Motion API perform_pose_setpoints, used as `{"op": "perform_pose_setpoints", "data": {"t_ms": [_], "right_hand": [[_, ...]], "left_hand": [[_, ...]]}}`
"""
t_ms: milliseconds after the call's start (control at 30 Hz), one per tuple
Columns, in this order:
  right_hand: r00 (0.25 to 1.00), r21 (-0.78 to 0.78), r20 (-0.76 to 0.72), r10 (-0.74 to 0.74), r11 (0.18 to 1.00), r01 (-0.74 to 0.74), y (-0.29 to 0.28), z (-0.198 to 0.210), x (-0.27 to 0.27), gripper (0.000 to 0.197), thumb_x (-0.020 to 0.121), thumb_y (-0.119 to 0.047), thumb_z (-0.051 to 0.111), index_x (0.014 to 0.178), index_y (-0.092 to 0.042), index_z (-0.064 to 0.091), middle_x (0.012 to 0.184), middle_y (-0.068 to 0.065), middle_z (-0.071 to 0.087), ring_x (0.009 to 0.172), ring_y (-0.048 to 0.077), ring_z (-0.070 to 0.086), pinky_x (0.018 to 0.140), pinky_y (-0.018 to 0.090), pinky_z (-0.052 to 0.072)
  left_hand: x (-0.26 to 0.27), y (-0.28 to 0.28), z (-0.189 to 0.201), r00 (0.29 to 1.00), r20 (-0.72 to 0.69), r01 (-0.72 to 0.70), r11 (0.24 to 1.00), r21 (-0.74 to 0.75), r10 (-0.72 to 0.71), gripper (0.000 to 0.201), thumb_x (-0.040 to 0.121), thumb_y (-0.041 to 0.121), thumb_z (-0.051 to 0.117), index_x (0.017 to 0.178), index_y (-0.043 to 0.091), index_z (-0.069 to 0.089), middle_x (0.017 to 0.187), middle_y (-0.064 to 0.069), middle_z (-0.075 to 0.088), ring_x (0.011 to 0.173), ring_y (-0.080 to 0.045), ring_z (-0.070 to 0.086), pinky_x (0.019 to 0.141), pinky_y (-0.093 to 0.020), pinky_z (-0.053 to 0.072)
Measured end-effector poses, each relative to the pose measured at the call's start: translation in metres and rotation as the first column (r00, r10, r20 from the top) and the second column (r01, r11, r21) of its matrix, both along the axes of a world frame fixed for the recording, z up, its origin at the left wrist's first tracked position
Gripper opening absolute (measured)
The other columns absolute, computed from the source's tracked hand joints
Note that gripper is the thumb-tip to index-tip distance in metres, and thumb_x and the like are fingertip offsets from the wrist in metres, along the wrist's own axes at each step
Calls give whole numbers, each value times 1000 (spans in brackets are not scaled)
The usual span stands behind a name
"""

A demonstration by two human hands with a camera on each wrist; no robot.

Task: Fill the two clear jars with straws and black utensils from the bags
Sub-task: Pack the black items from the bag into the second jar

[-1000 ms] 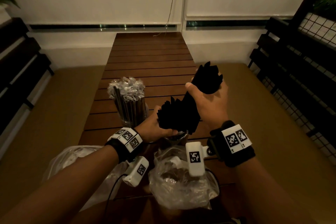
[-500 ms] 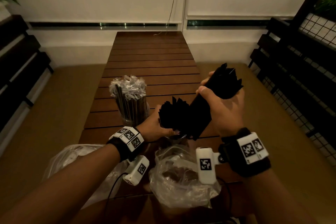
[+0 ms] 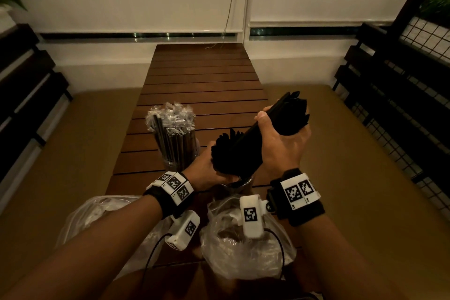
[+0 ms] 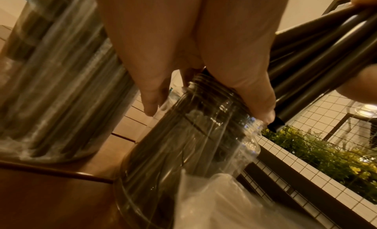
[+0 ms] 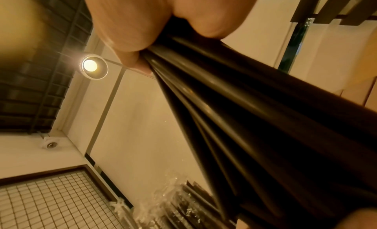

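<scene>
A clear jar (image 3: pixel 175 143) packed with wrapped straws stands on the slatted table (image 3: pixel 202 85). Just right of it, a second clear jar (image 4: pixel 193 143) is mostly hidden under my hands in the head view. My left hand (image 3: pixel 207 170) grips this jar's threaded neck, fingers (image 4: pixel 244 80) curled around it; black utensils (image 3: pixel 226 153) stick out of its mouth. My right hand (image 3: pixel 280 139) grips a tilted bundle of black utensils (image 3: pixel 292 117), fingers (image 5: pixel 130 39) wrapped around the handles (image 5: pixel 265 119). The bundle's lower ends point down-left at the jar mouth.
Two crumpled clear plastic bags lie at the near end of the table, one on the left (image 3: pixel 102 221) and one on the right (image 3: pixel 243 248). Dark slatted benches and a wire grid panel (image 3: pixel 414 105) flank the table. Tan floor lies on both sides.
My right hand has tilted the utensil bundle flatter, its top swinging right and down. My left hand has stayed at the jar.
</scene>
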State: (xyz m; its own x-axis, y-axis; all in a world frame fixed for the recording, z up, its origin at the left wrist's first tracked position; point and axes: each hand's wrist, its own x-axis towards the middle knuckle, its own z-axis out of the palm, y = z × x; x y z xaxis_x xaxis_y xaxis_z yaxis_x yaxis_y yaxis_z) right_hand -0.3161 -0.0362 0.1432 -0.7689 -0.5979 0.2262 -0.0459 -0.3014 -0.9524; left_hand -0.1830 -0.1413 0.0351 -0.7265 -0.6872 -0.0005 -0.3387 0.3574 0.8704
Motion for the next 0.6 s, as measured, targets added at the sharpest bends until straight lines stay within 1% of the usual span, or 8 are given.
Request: {"op": "perform_pose_setpoints", "data": {"t_ms": [67,167,233,300,333,400,500,600], "right_hand": [[1000,-7,-9,-4,1000,4,-4,2,-3,38,85,-6,77,117,-2,58,99,2,71,85,1,71,70,11,55],[999,2,-24,34,999,-34,-9,7,-8,49,85,-9,78,127,-3,55,110,5,69,93,6,70,71,8,53],[996,21,-34,81,997,-80,-11,7,-13,43,85,-9,78,123,-9,57,108,2,70,89,2,71,74,11,55],[990,29,-80,117,993,-115,-10,11,-16,38,85,-8,77,117,-16,57,104,-2,71,88,-2,71,76,14,57],[986,34,-124,114,993,-110,-10,12,-17,37,86,-7,77,116,-14,57,102,-2,71,88,-2,71,76,14,57],[975,26,-208,75,997,-71,-9,12,-19,33,86,-5,75,114,-9,57,96,-4,71,86,0,72,77,17,57],[977,5,-211,18,1000,-18,-10,7,-20,38,86,-9,76,119,-6,57,99,-4,72,91,6,73,88,31,60],[964,12,-265,-7,1000,11,-12,3,-12,37,84,-17,78,116,-16,58,103,-3,72,94,8,72,91,36,59]], "left_hand": [[0,2,2,1000,-13,9,1000,23,-9,79,51,49,79,114,41,31,131,-2,42,122,-11,46,100,-30,45],[1,0,1,1000,5,13,999,41,-13,85,52,51,81,119,42,29,135,1,42,126,-13,46,105,-40,45],[1,0,2,1000,15,18,999,43,-18,79,53,52,79,116,48,30,136,1,41,126,-13,44,104,-39,45],[1,0,1,999,27,21,998,57,-23,83,54,53,80,121,43,31,138,2,40,127,-12,43,104,-38,44],[1,0,-1,999,30,11,997,75,-13,91,54,53,81,128,37,30,138,5,41,128,-11,44,105,-39,45],[3,-1,-3,999,38,-19,993,114,15,101,53,52,84,135,36,26,137,9,45,127,-10,46,106,-41,45],[4,-1,-5,998,67,-14,995,97,8,102,55,52,83,138,34,25,138,10,44,129,-10,45,108,-40,43],[3,-1,-3,998,66,-11,997,72,6,100,60,45,85,139,26,26,136,10,43,129,-10,43,108,-35,42]]}}
